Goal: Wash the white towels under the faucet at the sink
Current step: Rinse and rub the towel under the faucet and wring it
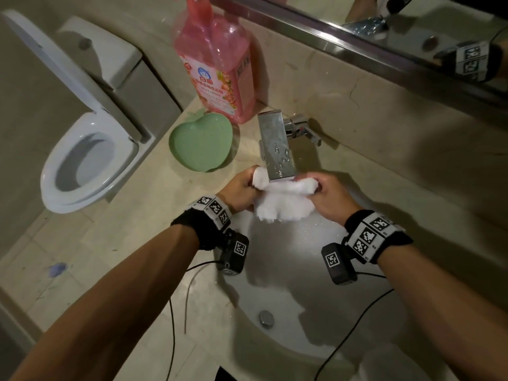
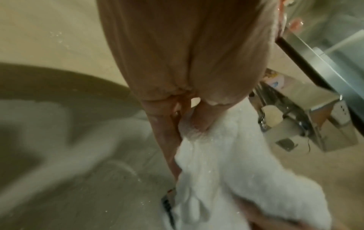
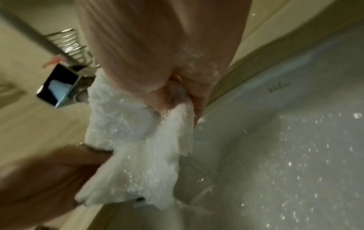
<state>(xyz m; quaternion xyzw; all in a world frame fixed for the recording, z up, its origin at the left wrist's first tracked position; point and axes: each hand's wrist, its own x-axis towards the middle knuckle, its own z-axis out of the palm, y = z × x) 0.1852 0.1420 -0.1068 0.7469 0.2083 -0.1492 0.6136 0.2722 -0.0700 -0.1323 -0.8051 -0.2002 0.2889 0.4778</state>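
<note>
Your left hand (image 1: 238,188) grips the left end of the white fluffy terry towel (image 1: 283,200), fingers curled round a bunched corner; your right hand (image 1: 331,196) clenches the other end the same way, so the towel is stretched between your 2 hands. It hangs directly under the spout of the flat rectangular chrome faucet (image 1: 276,145), over the back part of the round white ceramic sink basin (image 1: 288,270); its loose lower edge droops toward the basin without touching the bottom, as far as the head view shows. The towel glistens with droplets in the right wrist view, and water beads speckle the basin wall there; whether water is running from the spout you cannot tell from these views. The round metal drain plug (image 1: 266,318) sits low in the basin, well apart from the towel.

On the beige stone countertop (image 1: 132,243), left of the faucet, lies a green apple-shaped plastic dish (image 1: 202,145); just behind it stands a tall pink translucent bottle of liquid soap (image 1: 217,64), against the wall. Beyond the counter's left edge is a white toilet with its lid raised (image 1: 82,149). A mirror with a metal frame (image 1: 357,42) runs along the wall above the faucet.
</note>
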